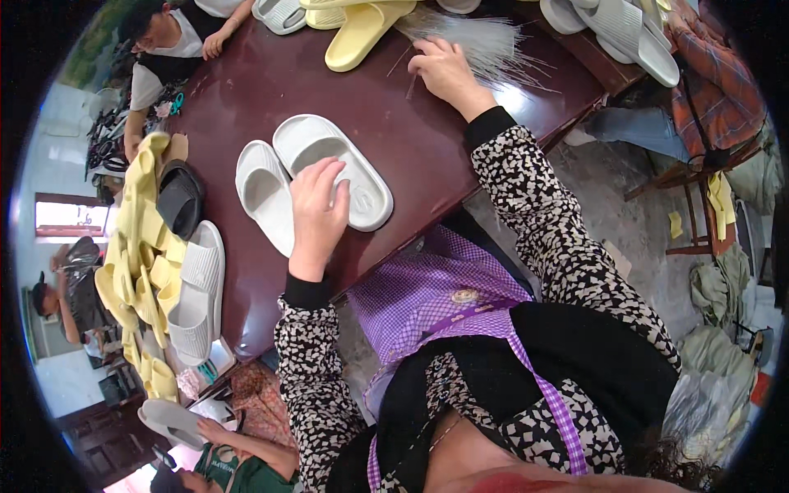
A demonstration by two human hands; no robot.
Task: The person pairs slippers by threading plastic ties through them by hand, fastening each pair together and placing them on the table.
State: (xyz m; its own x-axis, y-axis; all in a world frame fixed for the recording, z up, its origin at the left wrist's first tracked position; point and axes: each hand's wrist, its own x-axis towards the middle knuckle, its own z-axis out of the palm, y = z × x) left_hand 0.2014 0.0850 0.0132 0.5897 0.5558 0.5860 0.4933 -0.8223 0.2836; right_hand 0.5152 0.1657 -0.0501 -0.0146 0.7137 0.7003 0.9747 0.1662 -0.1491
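A pair of pale grey slippers lies side by side on the dark red table: the left slipper (261,187) and the right slipper (374,197). My left hand (316,215) is over the inner edges of both, fingers loosely stretched out, gripping nothing I can see. Farther off, my right hand (448,72) reaches to a spread bundle of thin clear plastic strands (501,48). Its fingers are bent together at the bundle's left edge, with fine strands showing beside the fingertips. The exact pinch is hard to make out.
Yellow slippers (362,33) lie along the far edge, with grey slippers (629,33) at far right. A heap of yellow slippers (140,246), a black slipper (179,200) and grey slippers (200,287) line the left edge. Other people sit around the table (329,94).
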